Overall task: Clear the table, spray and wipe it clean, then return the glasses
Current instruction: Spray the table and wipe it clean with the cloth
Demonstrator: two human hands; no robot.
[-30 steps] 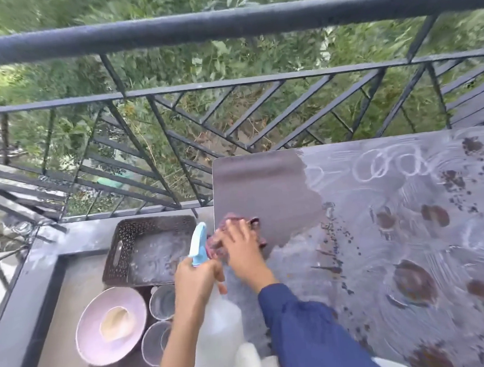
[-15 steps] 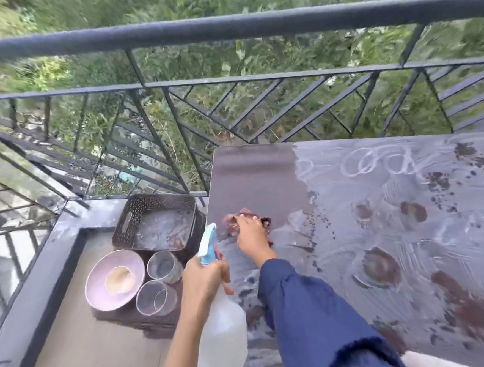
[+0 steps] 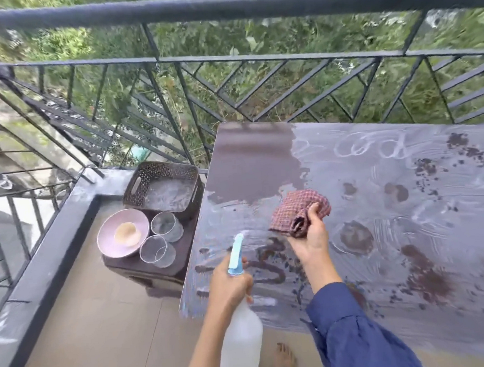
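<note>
Cloth (image 3: 300, 210): was checked red and white. Bottle (image 3: 240, 344): was milky white; nozzle (image 3: 236, 255) pale blue. Bench (image 3: 250, 159): showed dark brown at its far left corner, elsewhere a grey-white film with swirl marks and brown blotches. Bowl (image 3: 110, 238): pink. Basket (image 3: 162, 168): dark brown, perforated. Sleeve (image 3: 357, 335): navy. Railing (image 3: 223, 8): dark grey, diagonal bars.

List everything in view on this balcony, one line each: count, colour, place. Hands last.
table: one, dark brown, mostly under a whitish film, centre right
cloth: one, red checked, bunched, held over the table
spray bottle: one, white with blue nozzle, held at the table's near left corner
low stand: one, dark, left of the table
glasses: two, clear, on the low stand
bowl: one, pink, beside the glasses
basket: one, dark brown, perforated, behind the glasses
railing: one, dark grey, far side
foot: one, bare, bottom edge
left hand: grips the spray bottle
right hand: holds the cloth
</note>
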